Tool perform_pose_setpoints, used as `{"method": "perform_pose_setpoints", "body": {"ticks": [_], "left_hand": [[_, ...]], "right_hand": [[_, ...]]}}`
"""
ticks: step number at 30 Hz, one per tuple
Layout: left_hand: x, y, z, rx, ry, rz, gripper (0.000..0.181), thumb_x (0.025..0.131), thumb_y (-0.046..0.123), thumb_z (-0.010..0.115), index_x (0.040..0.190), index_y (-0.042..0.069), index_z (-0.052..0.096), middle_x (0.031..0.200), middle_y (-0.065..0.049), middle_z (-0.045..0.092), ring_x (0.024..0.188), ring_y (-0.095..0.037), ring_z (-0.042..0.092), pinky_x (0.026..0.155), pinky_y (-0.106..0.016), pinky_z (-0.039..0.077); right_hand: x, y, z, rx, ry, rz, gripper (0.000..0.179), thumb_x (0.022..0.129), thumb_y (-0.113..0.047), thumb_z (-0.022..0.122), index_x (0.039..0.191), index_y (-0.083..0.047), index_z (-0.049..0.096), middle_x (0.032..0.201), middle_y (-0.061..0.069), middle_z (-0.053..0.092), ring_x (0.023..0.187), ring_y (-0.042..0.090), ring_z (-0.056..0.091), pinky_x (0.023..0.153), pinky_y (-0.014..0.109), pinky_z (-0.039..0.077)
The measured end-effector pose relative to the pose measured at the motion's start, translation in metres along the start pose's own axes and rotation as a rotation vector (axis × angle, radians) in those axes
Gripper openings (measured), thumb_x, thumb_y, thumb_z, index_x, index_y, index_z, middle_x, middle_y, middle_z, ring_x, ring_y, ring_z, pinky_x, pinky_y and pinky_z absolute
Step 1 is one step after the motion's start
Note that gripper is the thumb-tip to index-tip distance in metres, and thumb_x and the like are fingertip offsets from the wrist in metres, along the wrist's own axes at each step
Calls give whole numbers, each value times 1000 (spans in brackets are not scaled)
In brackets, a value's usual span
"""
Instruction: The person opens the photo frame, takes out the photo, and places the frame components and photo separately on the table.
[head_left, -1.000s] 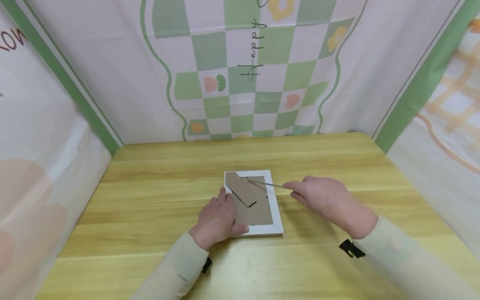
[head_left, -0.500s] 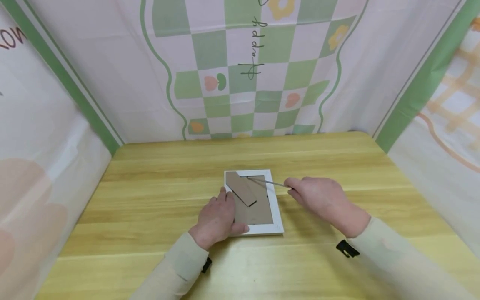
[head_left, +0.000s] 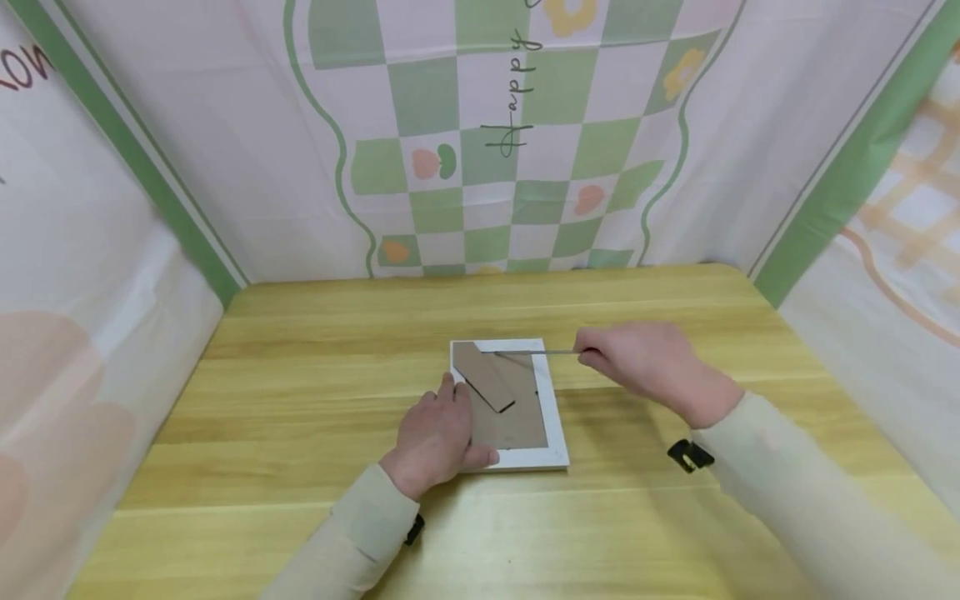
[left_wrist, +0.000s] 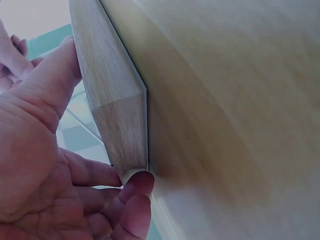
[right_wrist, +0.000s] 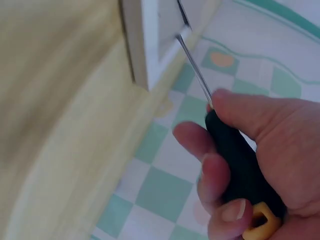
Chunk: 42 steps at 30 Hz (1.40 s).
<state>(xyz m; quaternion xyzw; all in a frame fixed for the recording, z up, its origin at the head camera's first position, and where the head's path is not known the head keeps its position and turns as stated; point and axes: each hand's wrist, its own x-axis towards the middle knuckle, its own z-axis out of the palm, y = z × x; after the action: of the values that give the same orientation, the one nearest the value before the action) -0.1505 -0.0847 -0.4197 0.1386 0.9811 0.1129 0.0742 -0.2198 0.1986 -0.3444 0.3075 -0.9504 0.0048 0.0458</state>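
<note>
Staged recording booth, not a lived-in room or a workshop. Evidence: printed fabric backdrop [head_left: 517, 142] hangs on 3 sides of a light wooden table [head_left: 300, 400] and closes off all other surroundings. The backdrop carries a green-and-white checker pattern, flower and tulip motifs, and script lettering reading "Happy". Green border strips [head_left: 840, 167] mark the corners where the panels meet.

wooden table [head_left: 315, 400] | checked green-and-white backdrop cloth [head_left: 480, 167] — "Happy" lettering [head_left: 512, 96] — behind table
</note>
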Motion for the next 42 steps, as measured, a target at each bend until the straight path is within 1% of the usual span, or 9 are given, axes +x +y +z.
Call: {"method": "perform_pose_setpoints", "body": {"ticks": [3, 7, 13, 18, 21, 25, 30, 35, 42], "left_hand": [[0, 1, 0, 7, 4, -4, 106, 82, 63, 81, 150, -11, 45, 160, -33, 38, 127, -44, 60, 98, -48, 56], [0, 1, 1, 24, 4, -7, 107, 82, 65, 80, 150, -10, 45, 160, -32, 38, 127, -43, 60, 95, -48, 57], [-1, 3, -1, 50, 1, -2, 107, 83, 66, 79, 150, -10, 46, 160, -31, 39, 129, -43, 59, 96, -47, 57], [-2, 3, -2, 60, 11, 10, 106, 83, 67, 78, 149, -10, 47, 158, -32, 41, 127, -43, 60, 97, -47, 57], [-2, 3, -2, 69, 19, 12, 106, 83, 67, 78, 148, -11, 48, 157, -32, 43, 125, -42, 61, 96, -47, 57], [-2, 3, -2, 73, 17, 2, 107, 82, 68, 78, 147, -10, 49, 157, -31, 43, 124, -42, 62, 95, -47, 58], [-2, 4, -1, 79, 0, -11, 108, 81, 69, 79, 149, -9, 48, 159, -30, 42, 126, -41, 61, 96, -48, 57], [-3, 4, -2, 79, -1, -12, 107, 81, 67, 80, 148, -10, 48, 159, -30, 42, 126, -41, 61, 94, -48, 58], [-6, 4, -3, 67, -7, -10, 105, 81, 65, 81, 148, -9, 48, 159, -30, 42, 127, -41, 61, 92, -47, 59]], "right_hand": [[9, 7, -11, 43, -89, 19, 7, 103, -27, 67, 105, -30, 73, 94, -16, 74, 72, 3, 62, 59, 35, 52], [19, 15, -20, 75, -152, 24, 8, 103, -28, 67, 104, -32, 74, 99, -15, 75, 81, 7, 66, 70, 42, 56], [32, 29, -26, 157, -203, -12, 9, 103, -29, 67, 105, -30, 76, 101, -14, 74, 85, 7, 64, 78, 43, 56], [46, 43, -30, 309, -311, 25, 17, 104, -28, 66, 114, -22, 77, 103, -4, 74, 79, 13, 64, 73, 37, 55], [50, 46, -31, 374, -343, 53, 20, 104, -27, 65, 118, -17, 77, 103, 1, 74, 76, 14, 64, 68, 34, 56], [41, 39, -28, 330, -288, 55, 22, 103, -31, 67, 118, -17, 75, 103, -1, 75, 75, 11, 65, 70, 35, 57], [17, 25, -24, 228, -150, 73, 14, 101, -33, 71, 107, -21, 73, 93, -8, 74, 76, 7, 64, 73, 38, 55], [0, 13, -20, 131, -31, 61, 13, 100, -34, 72, 104, -22, 72, 87, -12, 73, 71, 3, 61, 62, 34, 53], [-9, 2, -8, 92, 15, 49, 13, 98, -34, 74, 103, -22, 72, 82, -13, 72, 66, 1, 59, 50, 29, 46]]}}
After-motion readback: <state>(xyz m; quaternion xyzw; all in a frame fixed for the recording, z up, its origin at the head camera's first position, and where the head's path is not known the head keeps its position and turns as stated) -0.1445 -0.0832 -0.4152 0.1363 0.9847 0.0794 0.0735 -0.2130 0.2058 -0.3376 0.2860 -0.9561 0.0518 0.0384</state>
